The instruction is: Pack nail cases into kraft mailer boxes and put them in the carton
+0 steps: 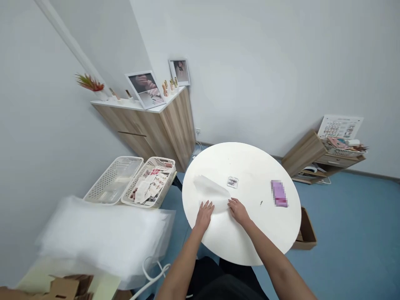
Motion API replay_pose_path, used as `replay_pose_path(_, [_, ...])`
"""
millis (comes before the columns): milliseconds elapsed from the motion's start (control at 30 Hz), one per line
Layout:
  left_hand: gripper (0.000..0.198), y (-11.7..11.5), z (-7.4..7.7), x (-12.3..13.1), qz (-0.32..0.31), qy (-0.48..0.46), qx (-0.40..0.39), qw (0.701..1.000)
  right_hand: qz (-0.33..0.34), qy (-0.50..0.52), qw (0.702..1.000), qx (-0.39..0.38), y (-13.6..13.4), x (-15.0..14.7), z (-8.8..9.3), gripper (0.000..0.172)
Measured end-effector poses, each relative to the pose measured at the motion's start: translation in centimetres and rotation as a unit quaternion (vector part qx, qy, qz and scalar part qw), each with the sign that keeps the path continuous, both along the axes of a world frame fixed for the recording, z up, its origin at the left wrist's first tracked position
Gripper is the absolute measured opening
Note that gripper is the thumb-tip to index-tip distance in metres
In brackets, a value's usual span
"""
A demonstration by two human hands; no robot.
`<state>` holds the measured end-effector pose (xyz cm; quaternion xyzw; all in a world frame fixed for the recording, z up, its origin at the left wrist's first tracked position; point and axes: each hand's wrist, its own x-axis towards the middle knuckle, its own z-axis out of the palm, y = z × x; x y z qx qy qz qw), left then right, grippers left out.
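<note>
A thin, translucent white packing sheet (211, 191) lies on the round white table (250, 243), its far part raised or folded over. My left hand (204, 214) rests flat on the near left part of the sheet, fingers spread. At the sheet's near right edge, my right hand (238, 211) has its fingers bent in, pinching the edge. Just beyond the right hand sits a small clear square case (232, 182) with dark pieces inside.
A blurred-out purple item (279, 193) lies at the table's right. On the left are white baskets (131, 202), one full of printed cards, and a stack of white sheets (103, 237). An open cardboard box (308, 229) stands on the floor at right. Wooden cabinets (175, 121) line the wall.
</note>
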<state>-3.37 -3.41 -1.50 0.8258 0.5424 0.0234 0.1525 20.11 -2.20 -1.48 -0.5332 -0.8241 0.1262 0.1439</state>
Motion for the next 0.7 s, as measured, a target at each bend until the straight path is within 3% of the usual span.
replay_pose_path(167, [0.064,-1.5,-2.3,2.3,0.065,0.019,-0.013,0.998,-0.015,0.036,0.999,0.009,0.7,3.3,-1.0,0.024])
replay_pose_path(333, [0.057,-2.3,-3.1,3.5,0.112,0.007,-0.008,0.994,-0.077,0.022,0.997,-0.013,6.1,5.6,-2.5,0.044])
replay_pose_path(500, [0.055,-1.7,-3.4,3.3,0.114,0.008,-0.02,0.993,-0.095,0.018,0.994,-0.05,11.3,5.5,-4.5,0.072])
replay_pose_path(700, [0.052,-1.3,-3.6,3.1,0.113,0.003,-0.033,0.993,-0.106,-0.015,0.989,-0.101,13.4,5.2,-4.4,0.068])
